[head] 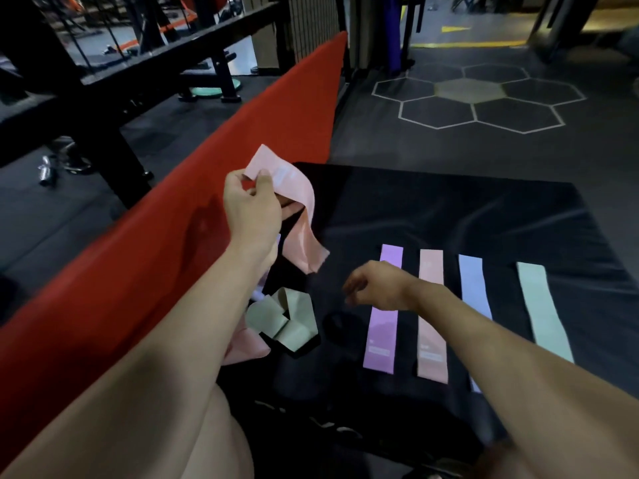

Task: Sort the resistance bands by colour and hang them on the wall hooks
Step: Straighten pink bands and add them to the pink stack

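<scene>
My left hand [250,205] pinches a pink resistance band [297,216] and holds it up above the black mat [449,209]; the band hangs twisted. My right hand [375,286] hovers over the mat with loosely curled fingers and holds nothing. Several bands lie flat side by side on the mat: a purple band [382,326], a pink band [432,326], a pale blue band [475,292] partly under my right forearm, and a mint green band [543,312]. A crumpled grey-green band [287,319] lies left of them, beside another pink band [247,347].
A long red pad [207,174] runs along the mat's left side. Black gym racks [103,126] and weights stand beyond it. Dark floor with white hexagon markings [477,98] lies ahead. A purple strip [394,32] hangs far back.
</scene>
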